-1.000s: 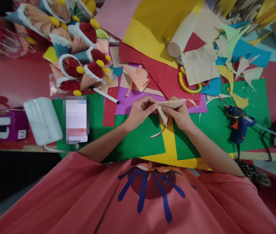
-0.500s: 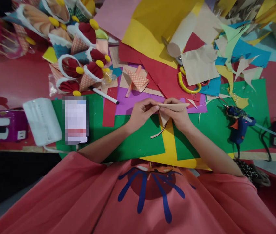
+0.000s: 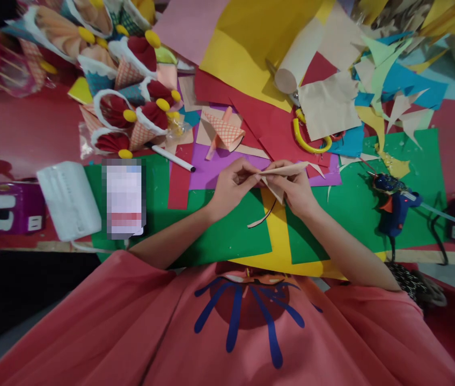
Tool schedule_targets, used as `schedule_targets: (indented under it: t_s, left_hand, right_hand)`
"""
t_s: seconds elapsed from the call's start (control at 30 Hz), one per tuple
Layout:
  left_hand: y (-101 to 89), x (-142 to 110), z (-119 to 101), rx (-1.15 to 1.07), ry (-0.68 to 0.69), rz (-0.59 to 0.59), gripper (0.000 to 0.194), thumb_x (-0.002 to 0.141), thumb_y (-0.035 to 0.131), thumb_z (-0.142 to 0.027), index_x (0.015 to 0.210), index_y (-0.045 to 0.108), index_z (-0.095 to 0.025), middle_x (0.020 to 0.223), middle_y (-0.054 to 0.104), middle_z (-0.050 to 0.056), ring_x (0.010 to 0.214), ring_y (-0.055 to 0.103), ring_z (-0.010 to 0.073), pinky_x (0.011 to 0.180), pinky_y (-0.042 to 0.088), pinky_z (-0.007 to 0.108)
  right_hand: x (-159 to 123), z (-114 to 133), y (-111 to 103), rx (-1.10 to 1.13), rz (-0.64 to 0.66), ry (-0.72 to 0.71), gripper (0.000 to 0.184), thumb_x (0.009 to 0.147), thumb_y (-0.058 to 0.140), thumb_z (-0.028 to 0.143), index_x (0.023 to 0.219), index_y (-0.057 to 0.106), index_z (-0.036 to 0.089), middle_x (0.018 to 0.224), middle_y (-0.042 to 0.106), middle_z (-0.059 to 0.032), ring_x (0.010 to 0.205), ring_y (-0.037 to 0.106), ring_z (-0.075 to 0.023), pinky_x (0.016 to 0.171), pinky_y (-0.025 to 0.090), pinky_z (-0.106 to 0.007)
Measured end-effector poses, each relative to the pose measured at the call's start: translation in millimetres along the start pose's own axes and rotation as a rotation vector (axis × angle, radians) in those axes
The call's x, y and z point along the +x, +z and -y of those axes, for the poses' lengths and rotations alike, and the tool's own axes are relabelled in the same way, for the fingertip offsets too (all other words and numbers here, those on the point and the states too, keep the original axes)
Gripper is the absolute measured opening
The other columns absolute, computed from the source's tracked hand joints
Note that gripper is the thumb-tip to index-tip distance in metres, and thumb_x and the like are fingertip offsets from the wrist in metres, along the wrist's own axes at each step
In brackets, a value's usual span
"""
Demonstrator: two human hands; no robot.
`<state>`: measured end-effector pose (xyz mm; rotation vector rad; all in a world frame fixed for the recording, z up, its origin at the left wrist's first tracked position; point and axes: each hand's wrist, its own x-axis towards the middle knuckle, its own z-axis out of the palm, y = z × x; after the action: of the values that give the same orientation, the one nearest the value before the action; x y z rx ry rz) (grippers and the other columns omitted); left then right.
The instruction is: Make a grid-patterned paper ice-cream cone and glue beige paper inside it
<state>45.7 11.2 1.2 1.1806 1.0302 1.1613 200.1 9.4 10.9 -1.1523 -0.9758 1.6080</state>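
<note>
Both hands pinch a folded piece of beige paper [image 3: 286, 170] above the green sheet. My left hand [image 3: 233, 185] has thumb and fingertips closed on its left end. My right hand [image 3: 295, 187] grips it from the right, with the thumb underneath and some fingers hidden behind the paper. A pointed beige flap hangs down between the hands. Below it, a thin curled paper strip [image 3: 260, 219] lies over the green and yellow sheets; whether it joins the flap I cannot tell. Just beyond the hands rests a small orange checked cone [image 3: 223, 128].
A glue gun [image 3: 394, 206] lies at right, yellow-handled scissors [image 3: 308, 142] beyond my right hand. A white marker [image 3: 173, 158], a phone [image 3: 125, 198] and a white power bank [image 3: 70, 201] are at left. Several decorated paper cones [image 3: 131, 102] and many paper scraps [image 3: 396, 80] fill the back.
The right end of the folded paper has tipped slightly upward, and its hanging flap has turned a little to the right. Both hands stay nearly in place.
</note>
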Motion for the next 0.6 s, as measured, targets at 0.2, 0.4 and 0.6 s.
schedule_targets:
  t_s: [0.2,0.4,0.6]
  left_hand:
    - [-4.0,4,4,-0.119,-0.018,-0.039,0.037,0.069,0.080,-0.046,0.075,0.057,-0.018,0.067,0.066,-0.006,0.059,0.067,0.0078,0.064,0.057,0.021]
    - [-6.2,4,1,-0.151,-0.086,0.014,0.037,0.070,0.080,-0.044,0.079,0.056,-0.018,0.067,0.069,-0.005,0.061,0.070,0.0085,0.063,0.058,0.018]
    - [-8.2,4,-4,-0.156,-0.137,0.106,0.040,0.072,0.077,-0.050,0.085,0.056,-0.018,0.065,0.070,-0.004,0.057,0.070,0.0105,0.060,0.059,0.020]
  right_hand:
    - [5,-5,-11,-0.020,-0.078,-0.060,0.014,0.071,0.073,0.029,0.078,0.062,0.023,0.070,0.057,0.0049,0.063,0.052,-0.0087,0.060,0.043,-0.023]
    - [6,-3,-14,-0.106,-0.044,-0.033,0.029,0.069,0.077,0.046,0.079,0.059,0.026,0.066,0.051,0.0043,0.062,0.051,-0.0115,0.054,0.041,-0.023]
    - [8,0,-17,-0.089,0.010,-0.009,0.028,0.067,0.077,0.045,0.079,0.062,0.024,0.069,0.058,0.0037,0.063,0.053,-0.0117,0.058,0.042,-0.025]
